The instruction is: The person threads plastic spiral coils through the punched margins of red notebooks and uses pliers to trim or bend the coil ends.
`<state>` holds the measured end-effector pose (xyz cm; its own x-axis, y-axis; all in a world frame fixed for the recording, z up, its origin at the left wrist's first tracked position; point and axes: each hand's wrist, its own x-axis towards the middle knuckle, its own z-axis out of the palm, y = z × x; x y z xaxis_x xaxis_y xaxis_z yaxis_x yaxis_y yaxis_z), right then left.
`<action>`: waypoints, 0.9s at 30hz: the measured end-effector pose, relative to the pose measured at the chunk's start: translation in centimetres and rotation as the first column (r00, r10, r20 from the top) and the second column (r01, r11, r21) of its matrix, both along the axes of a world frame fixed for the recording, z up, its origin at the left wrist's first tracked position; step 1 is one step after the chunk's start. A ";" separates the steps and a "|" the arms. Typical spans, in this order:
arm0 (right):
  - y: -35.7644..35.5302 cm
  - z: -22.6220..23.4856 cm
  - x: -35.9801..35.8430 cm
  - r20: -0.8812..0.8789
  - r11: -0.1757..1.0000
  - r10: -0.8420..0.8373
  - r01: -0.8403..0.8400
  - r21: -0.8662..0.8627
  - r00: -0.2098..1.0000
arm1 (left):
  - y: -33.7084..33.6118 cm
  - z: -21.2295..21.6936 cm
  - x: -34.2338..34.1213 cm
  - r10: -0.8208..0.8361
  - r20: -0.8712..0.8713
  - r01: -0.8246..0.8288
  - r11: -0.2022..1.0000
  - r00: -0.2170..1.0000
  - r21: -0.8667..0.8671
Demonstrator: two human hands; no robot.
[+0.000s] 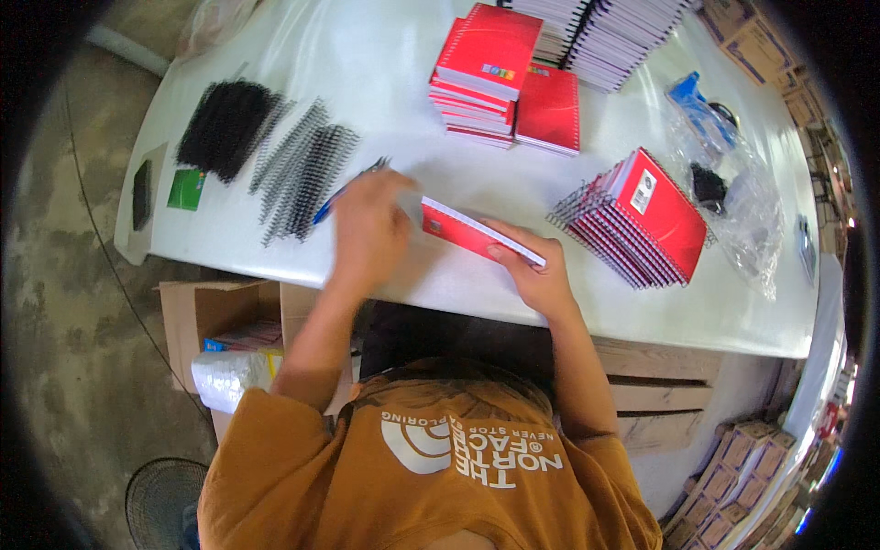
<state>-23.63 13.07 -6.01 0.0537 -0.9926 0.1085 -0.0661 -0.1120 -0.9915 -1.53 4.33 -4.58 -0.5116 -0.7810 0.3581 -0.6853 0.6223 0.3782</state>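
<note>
My right hand [544,279] is closed around one end of a red notebook [458,232], thumb on its cover. The notebook is tilted on edge above the table, its white page edge facing up. To its left is my left hand [369,225], smeared by motion, so I cannot make out what its fingers hold. A blue pen-like stick [323,212] shows beside that hand, and a dark thin piece sticks out past its fingers. Left of it lie loose grey-black spiral binding coils [307,174], with a denser pile of black coils [227,128] farther left.
A stack of spiral-bound red notebooks [655,220] stands at right. Unbound-looking red notebooks [486,55] are piled at the back, beside thick bound stacks [623,37]. Clear plastic wrap [747,202] lies far right, a green card [186,189] at left. An open cardboard box [188,316] sits below the table edge.
</note>
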 end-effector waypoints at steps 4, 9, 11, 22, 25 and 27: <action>-0.2 0.7 0.6 -0.075 0.992 -0.043 0.034 -0.124 0.996 | -4.9 0.1 4.0 0.582 0.263 -0.545 0.813 0.769 -0.205; -0.5 0.1 0.2 -0.017 0.974 0.035 -0.038 -0.223 0.999 | -6.9 -0.3 5.5 0.542 0.183 -0.542 0.839 0.820 -0.055; -0.4 0.1 -0.2 0.031 0.981 0.042 -0.036 -0.190 0.999 | -7.7 0.5 6.0 0.586 0.107 -0.589 0.808 0.803 -0.005; -0.4 -0.1 -0.3 0.043 0.991 -0.125 0.127 -0.038 0.991 | -5.7 4.5 3.4 0.214 -0.240 -0.102 0.907 0.947 0.408; -0.4 -0.5 -0.3 0.027 0.989 -0.140 0.141 -0.052 0.990 | -2.4 4.3 1.4 -0.101 -0.162 0.177 0.798 0.982 0.577; -0.4 -0.6 -0.3 0.022 0.986 -0.144 0.146 -0.079 0.989 | -2.0 4.5 0.8 -0.123 -0.183 0.216 0.701 0.975 0.679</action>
<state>-23.90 12.70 -6.56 -0.0925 -0.9778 0.1880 -0.0719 -0.1818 -0.9807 -0.78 2.33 -0.12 -0.6517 -0.7362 -0.1827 -0.5173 0.2552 0.8169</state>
